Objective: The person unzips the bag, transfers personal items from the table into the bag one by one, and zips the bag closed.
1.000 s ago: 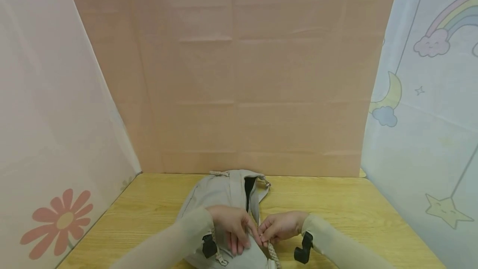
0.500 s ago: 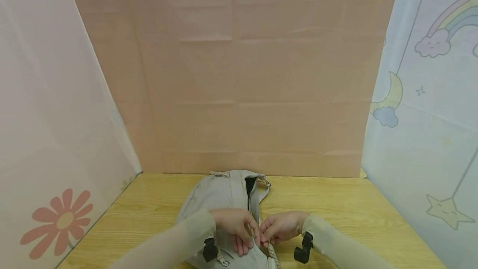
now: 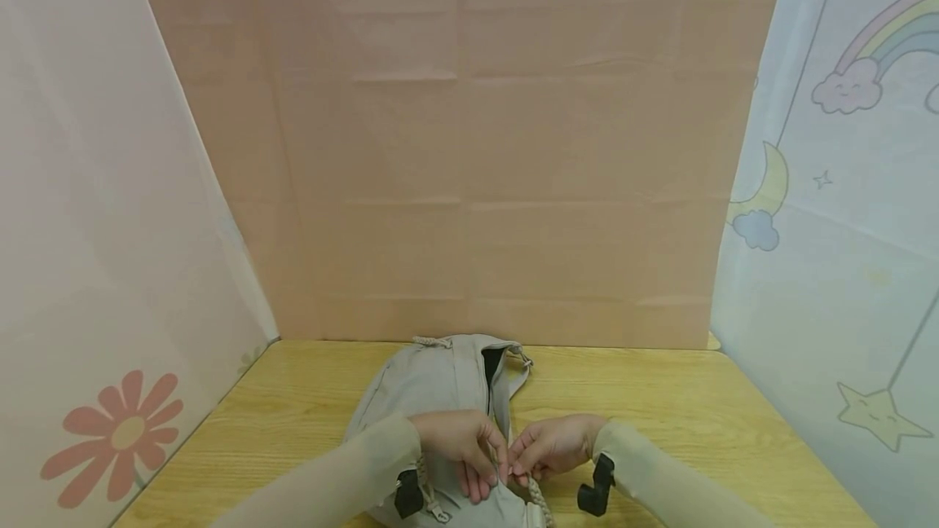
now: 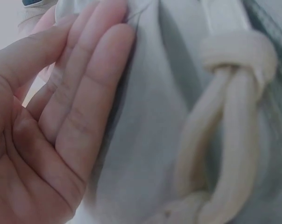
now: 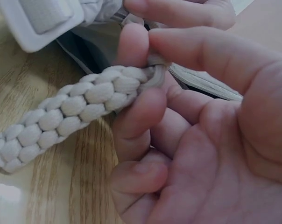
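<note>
A light grey backpack [image 3: 418, 389] lies on the table, its zipped opening [image 3: 491, 365] gaping dark at the far end. My left hand [image 3: 462, 442] rests over the bag's near part, thumb and forefinger pinching the cloth beside the zip. Close against it, my right hand [image 3: 553, 442] pinches the looped end of a braided cord zipper pull [image 5: 75, 107] between thumb and fingers. The zip teeth [image 5: 206, 86] run behind those fingers in the right wrist view. A second cord loop [image 4: 239, 121] hangs near the left palm in the left wrist view.
The wooden table [image 3: 645, 389] extends on both sides of the bag. An orange-brown backdrop [image 3: 469, 145] stands behind it, with patterned white sheets at left and right. A pale plastic strap buckle [image 5: 61, 28] sits close to the braided pull.
My left hand has shifted slightly right, nearer the right hand, and its forefinger has drawn in to pinch the bag's edge. The right hand stays almost still on the braided pull.
</note>
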{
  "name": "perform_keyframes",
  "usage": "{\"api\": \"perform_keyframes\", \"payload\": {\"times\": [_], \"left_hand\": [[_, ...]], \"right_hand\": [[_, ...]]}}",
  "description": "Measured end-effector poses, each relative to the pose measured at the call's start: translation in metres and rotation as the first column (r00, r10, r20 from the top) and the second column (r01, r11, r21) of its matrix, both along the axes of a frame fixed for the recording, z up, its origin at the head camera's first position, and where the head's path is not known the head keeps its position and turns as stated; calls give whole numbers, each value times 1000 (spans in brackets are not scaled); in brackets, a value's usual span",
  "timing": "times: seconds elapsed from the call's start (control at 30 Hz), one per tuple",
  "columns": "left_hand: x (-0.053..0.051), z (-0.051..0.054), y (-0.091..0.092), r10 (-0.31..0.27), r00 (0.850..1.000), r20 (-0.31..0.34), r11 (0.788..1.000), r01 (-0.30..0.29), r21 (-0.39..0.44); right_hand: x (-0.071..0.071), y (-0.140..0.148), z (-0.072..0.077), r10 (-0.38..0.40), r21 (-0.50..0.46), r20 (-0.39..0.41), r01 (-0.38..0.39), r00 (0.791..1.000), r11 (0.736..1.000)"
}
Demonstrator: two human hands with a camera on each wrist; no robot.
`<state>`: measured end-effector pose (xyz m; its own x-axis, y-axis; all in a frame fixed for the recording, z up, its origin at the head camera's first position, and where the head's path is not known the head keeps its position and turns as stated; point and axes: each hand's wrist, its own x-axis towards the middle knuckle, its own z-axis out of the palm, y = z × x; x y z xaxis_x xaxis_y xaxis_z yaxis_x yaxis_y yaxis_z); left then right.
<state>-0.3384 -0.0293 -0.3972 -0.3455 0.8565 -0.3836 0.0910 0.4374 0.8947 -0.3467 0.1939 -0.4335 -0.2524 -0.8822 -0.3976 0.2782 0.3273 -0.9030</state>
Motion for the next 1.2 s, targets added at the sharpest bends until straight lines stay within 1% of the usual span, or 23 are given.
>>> {"api": "perform_keyframes", "payload": {"times": [0.1, 0.3, 0.4, 0.57, 0.77, 0.87, 1.03, 1.2], "left_hand": [[0, -1, 0, -2, 1000, -1, 1000, 2, 6], [-1, -4, 0, -2, 1000, 5, 1000, 2, 16], [-1, -5, 0, -4, 1000, 5, 1000, 3, 17], [2, -5, 0, -2, 1000, 4, 1000, 2, 13], [6, -3, 1, -30, 999, -21, 1000, 30, -1], [7, -5, 1, -15, 1000, -25, 1000, 15, -12], [9, -6, 2, 25, 999, -42, 1000, -25, -3], [7, -8, 3, 20, 999, -43, 1000, -19, 16]], "right_hand": [[0, -1, 1, 19, 6, 6, -19, 1000, 1000], [0, -3, 7, 61, -30, -13, -61, 998, 998], [0, -4, 8, 54, -38, -8, -55, 998, 998], [1, -3, 5, 45, -55, 3, -44, 999, 997], [0, 0, -1, 38, -71, -23, -40, 999, 997], [-1, 0, -2, 34, -65, -21, -35, 999, 997], [-2, 0, 0, 36, -59, -2, -36, 999, 998], [-1, 1, 0, 14, -47, 18, -13, 1000, 999]]}}
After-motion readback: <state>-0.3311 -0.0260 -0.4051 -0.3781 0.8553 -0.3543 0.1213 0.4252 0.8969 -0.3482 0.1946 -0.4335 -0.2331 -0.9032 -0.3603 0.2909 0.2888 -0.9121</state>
